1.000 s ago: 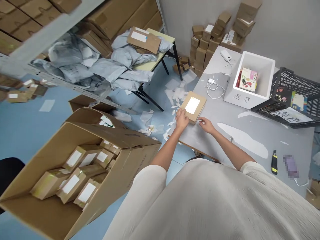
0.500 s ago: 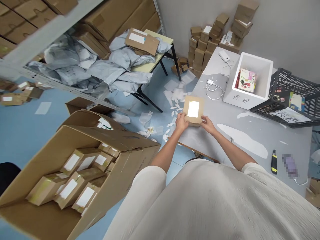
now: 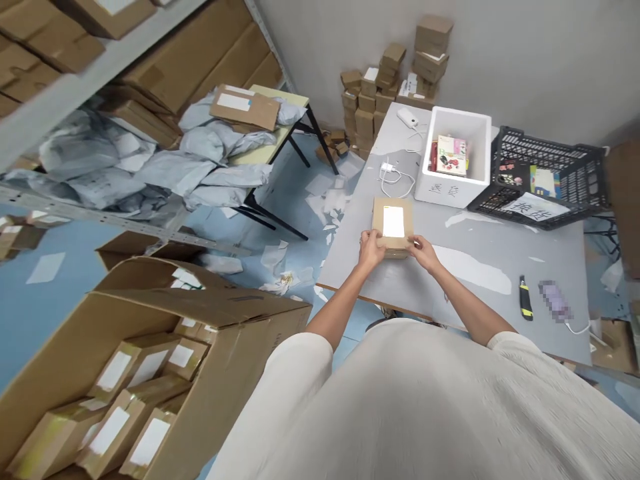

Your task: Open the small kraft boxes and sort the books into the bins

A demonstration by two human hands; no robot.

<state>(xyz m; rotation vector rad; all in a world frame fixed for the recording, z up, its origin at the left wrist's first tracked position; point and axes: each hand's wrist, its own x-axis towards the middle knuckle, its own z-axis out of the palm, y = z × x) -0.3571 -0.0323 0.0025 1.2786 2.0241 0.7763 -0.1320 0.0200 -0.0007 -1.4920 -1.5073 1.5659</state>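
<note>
A small brown cardboard box (image 3: 383,213) with a white label on top is gripped between my two hands over the near left part of the grey table (image 3: 465,233). My left hand (image 3: 372,248) closes on its near left corner, thumb on the top. Around the near right corner, my right hand (image 3: 423,253) has its fingers closed. The box's underside is hidden, so I cannot tell whether it touches the table. To the right lie a yellow-and-black utility knife (image 3: 525,298) and a blurred-out purple object (image 3: 555,301).
A white foam box (image 3: 453,192) and black crate (image 3: 545,217) hold colourful packages. At left stands a large open carton (image 3: 250,363) containing several labelled boxes. Grey plastic mailers (image 3: 170,170) spread over a shelf and side table. Paper scraps litter the floor; small boxes (image 3: 365,123) are stacked by the wall.
My view has turned right, so the surroundings sit further left. Both hands still hold the labelled box, which now appears further over the tabletop, away from its left edge.
</note>
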